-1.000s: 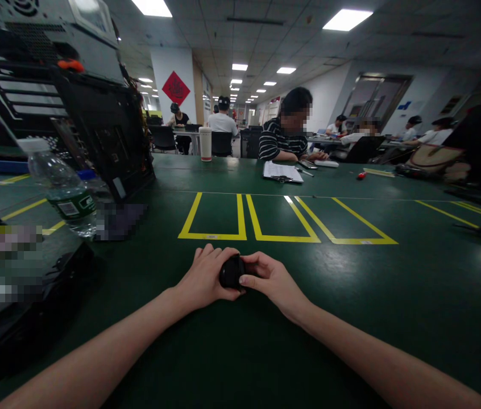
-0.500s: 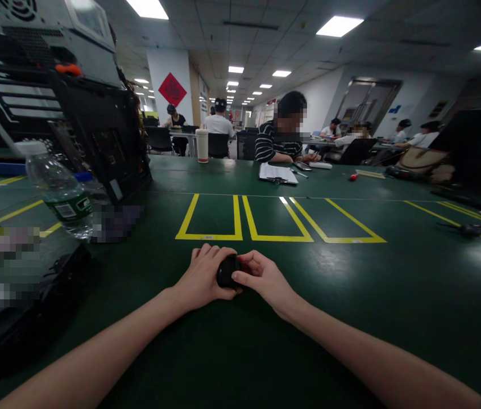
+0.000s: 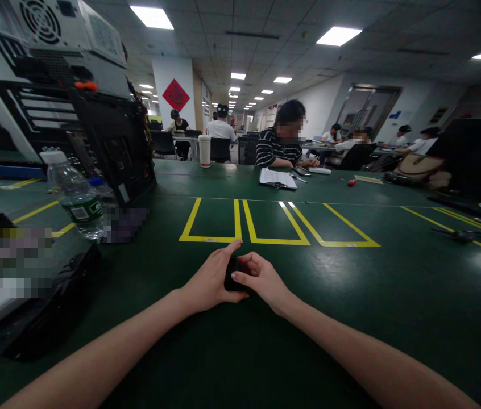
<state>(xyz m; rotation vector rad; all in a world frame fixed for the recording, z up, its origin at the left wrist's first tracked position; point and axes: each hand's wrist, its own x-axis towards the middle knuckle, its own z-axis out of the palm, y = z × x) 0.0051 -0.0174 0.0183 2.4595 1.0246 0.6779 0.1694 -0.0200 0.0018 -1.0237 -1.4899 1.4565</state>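
Both my hands meet on a small black rounded object [image 3: 232,279] that rests on the green table [image 3: 351,318], just in front of the yellow taped boxes [image 3: 219,222]. My left hand [image 3: 210,281] cups it from the left, its index finger stretched forward and up. My right hand [image 3: 260,278] closes on it from the right with curled fingers and the thumb on top. Most of the object is hidden between the two hands.
A plastic water bottle [image 3: 76,193] and an open computer case [image 3: 78,108] stand at the left. A black device [image 3: 53,307] lies near the left edge. Across the table a person in a striped top [image 3: 281,145] sits by a clipboard [image 3: 277,177]; tools [image 3: 471,233] lie at the right.
My left index finger has lifted off the black object and now points forward. Both hands have closed in tighter, hiding more of it. The view shifted slightly.
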